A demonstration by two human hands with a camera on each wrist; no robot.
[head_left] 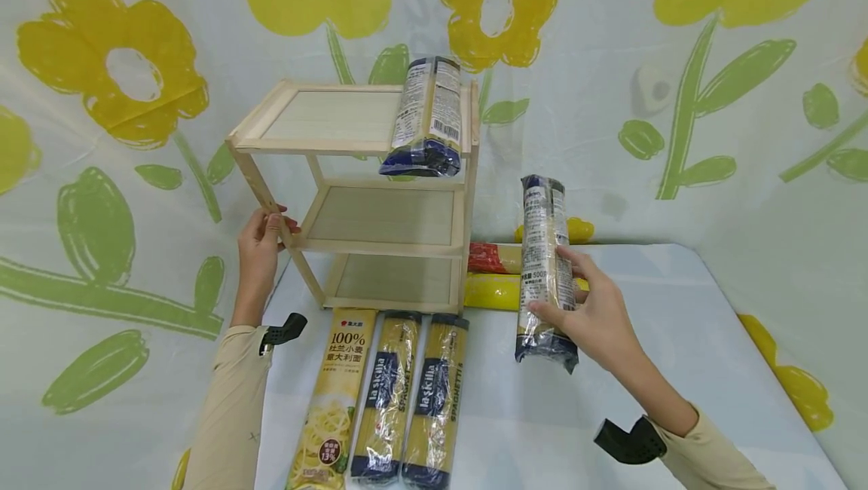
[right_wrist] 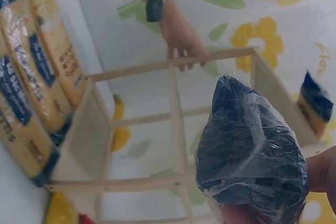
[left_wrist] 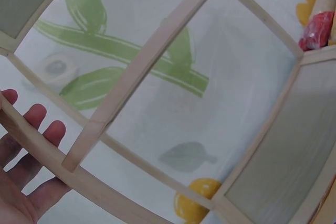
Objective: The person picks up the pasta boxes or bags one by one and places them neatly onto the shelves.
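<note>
My left hand [head_left: 256,249] grips the left front post of a three-tier wooden shelf rack [head_left: 380,216]; in the left wrist view its fingers [left_wrist: 34,116] lie around the wood. To the right of the rack, my right hand [head_left: 600,313] holds a spaghetti pack [head_left: 545,241] roughly upright, raised above the table. The blue wrapped end of this pack fills the middle of the right wrist view. Another spaghetti pack [head_left: 427,113] lies on the right side of the top shelf, its blue end jutting past the front edge.
In front of the rack lie a yellow pasta pack [head_left: 332,399] and two blue-and-yellow spaghetti packs [head_left: 385,399], side by side. A red-ended pack [head_left: 495,258] and a yellow pack [head_left: 491,292] lie right of the rack's base. Flower-printed cloth [head_left: 570,120] hangs behind the white table [head_left: 651,286].
</note>
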